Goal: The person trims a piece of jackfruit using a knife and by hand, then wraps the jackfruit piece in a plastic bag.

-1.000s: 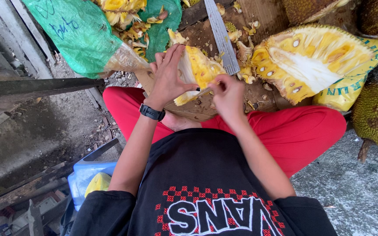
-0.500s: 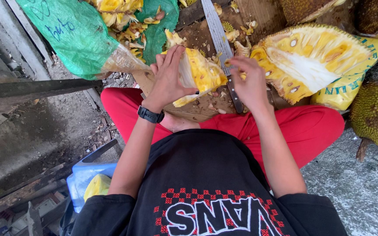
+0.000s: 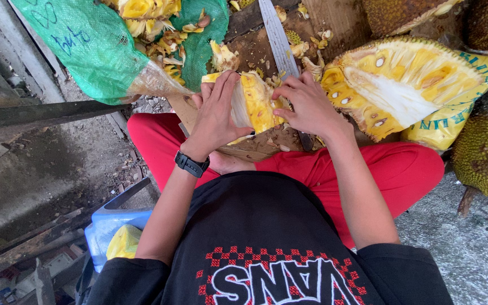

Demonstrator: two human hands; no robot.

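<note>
Both hands on one jackfruit wedge (image 3: 255, 101), held over the wooden worktop (image 3: 255, 148) in front of the person's lap; left hand (image 3: 217, 113) wraps the rind side, fingers spread and clamped, wedge tipped so the yellow flesh faces right; looks like a bracing grip, keeps the piece from rolling while the other hand works; right hand (image 3: 307, 106) closed into the flesh at the wedge's right edge, fingertips curled in and pinching; what exactly is pinched is hidden under the fingers, cannot tell if it's a bulb or fibre; no tool in either hand.

Long knife (image 3: 282, 48) lies flat on the worktop just behind the wedge, blade running away from the person, dark handle end passing under the right hand; touching or not, cannot tell; parked within reach, edge clear of the fingers.

Scraps of pith and yellow trimmings (image 3: 306, 48) scattered round the blade; looks like offcuts dropped where they fell.

Right of the hands: a large jackfruit half (image 3: 402, 85), cut face up, white core and seed pockets exposed, resting on a yellow printed sack (image 3: 453, 121); whole green spiky jackfruit (image 3: 487, 152) beyond it at the right edge, more uncut fruit at the top.

Left: green mesh bag (image 3: 97, 48) lying open, stuffed with yellow waste strands; mouth faces the worktop, so easy to toss into.

Person sits cross-legged, red trousers (image 3: 402, 169), black watch (image 3: 191, 164) on the left wrist; blue tub (image 3: 108, 226) with something yellow inside by the left elbow, well apart from the worktop.
</note>
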